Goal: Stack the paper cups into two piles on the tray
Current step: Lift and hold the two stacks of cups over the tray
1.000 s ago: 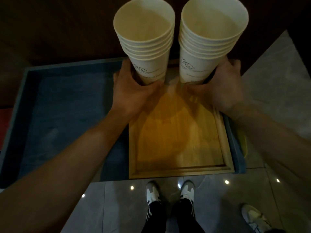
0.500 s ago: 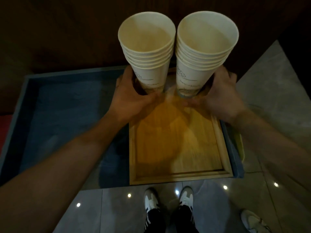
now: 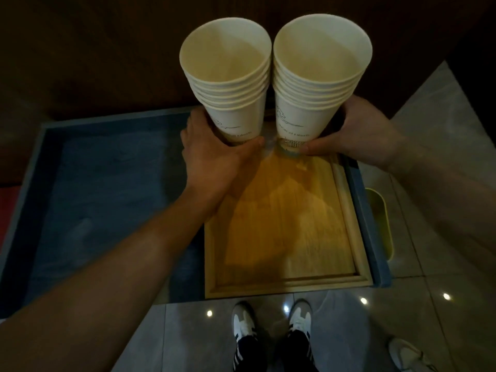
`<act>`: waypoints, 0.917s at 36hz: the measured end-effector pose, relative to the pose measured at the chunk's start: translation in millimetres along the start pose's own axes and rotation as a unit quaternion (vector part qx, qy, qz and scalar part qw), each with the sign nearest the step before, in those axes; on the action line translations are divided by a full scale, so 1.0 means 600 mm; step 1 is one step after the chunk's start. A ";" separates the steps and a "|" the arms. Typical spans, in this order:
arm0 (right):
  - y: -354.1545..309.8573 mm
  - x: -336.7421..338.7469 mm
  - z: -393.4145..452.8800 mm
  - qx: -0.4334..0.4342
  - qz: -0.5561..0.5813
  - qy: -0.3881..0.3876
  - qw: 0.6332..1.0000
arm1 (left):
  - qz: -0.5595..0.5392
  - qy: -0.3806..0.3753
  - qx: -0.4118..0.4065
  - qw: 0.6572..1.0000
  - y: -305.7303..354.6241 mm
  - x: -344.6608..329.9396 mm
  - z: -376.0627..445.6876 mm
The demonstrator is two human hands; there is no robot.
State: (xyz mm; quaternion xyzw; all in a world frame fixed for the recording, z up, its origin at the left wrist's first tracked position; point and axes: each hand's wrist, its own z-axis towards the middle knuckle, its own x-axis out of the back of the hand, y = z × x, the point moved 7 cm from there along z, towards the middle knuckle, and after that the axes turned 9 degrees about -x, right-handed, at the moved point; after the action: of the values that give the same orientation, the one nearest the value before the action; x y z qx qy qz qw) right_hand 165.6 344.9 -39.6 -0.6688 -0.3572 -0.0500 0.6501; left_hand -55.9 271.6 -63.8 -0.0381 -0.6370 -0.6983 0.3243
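Observation:
Two stacks of white paper cups stand side by side at the far end of the wooden tray (image 3: 281, 281). My left hand (image 3: 212, 157) grips the base of the left stack (image 3: 230, 84), thumb curled across its front. My right hand (image 3: 359, 135) holds the base of the right stack (image 3: 316, 84), thumb pressed along its bottom edge. Each stack holds several nested cups with small printed markings on the lowest one. Both stacks are upright and their rims nearly touch. The cup bottoms are partly hidden by my fingers.
The tray lies in the right part of a large blue-lined box (image 3: 102, 189) with a raised grey rim. A yellow-green container (image 3: 381, 224) sits beside the box's right wall. My shoes (image 3: 271, 328) stand on grey floor tiles below; another white shoe (image 3: 405, 355) is at the lower right.
Both stacks have come down in the view and closer together, their bases now near the tray's far end. My hands stayed wrapped round the bases throughout.

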 end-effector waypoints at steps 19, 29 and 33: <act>0.003 -0.033 -0.054 -0.079 -0.035 0.217 0.972 | 0.010 -0.108 -0.038 0.993 0.001 0.036 0.016; -0.001 -0.020 -0.056 -0.046 -0.035 0.145 0.988 | -0.031 -0.129 -0.028 0.991 -0.004 0.029 0.010; 0.009 0.001 -0.044 -0.058 -0.020 0.074 0.995 | 0.009 -0.078 -0.007 0.997 -0.007 0.029 0.004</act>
State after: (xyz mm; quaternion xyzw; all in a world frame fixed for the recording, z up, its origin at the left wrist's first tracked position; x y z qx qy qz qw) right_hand 179.3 321.6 -40.1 -0.6925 -0.3183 -0.1333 0.6336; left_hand -72.6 266.4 -58.5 -0.1004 -0.6549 -0.6947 0.2800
